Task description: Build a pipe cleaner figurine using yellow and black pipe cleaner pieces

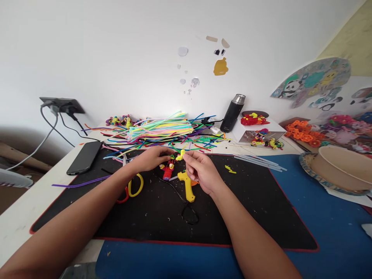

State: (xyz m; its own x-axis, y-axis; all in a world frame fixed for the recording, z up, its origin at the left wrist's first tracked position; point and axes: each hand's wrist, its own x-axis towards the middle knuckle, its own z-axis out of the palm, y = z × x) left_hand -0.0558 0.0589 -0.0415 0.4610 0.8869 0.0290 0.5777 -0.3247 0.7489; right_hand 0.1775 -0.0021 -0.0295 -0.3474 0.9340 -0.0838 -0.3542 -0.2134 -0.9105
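My left hand (154, 158) is closed, its fingertips pinching the top of a small red pipe-cleaner figure (167, 172) with yellowish and green parts. My right hand (202, 170) pinches a bent, fuzzy yellow pipe-cleaner piece (180, 155) close beside the figure's top. Just below my hands, a yellow hot glue gun (188, 188) lies on the black mat (226, 217), its nozzle pointing left towards the figure and its black cord looping below. Scissors with yellow and red handles (136, 185) lie partly under my left forearm.
Behind the mat is a pile of coloured pipe cleaners (162, 130). A phone (85, 158) lies at the left. Glue sticks (261, 162), short yellow bits (230, 169) and a round bowl (343, 168) are at the right. A black flask (233, 112) leans near the wall by finished figures.
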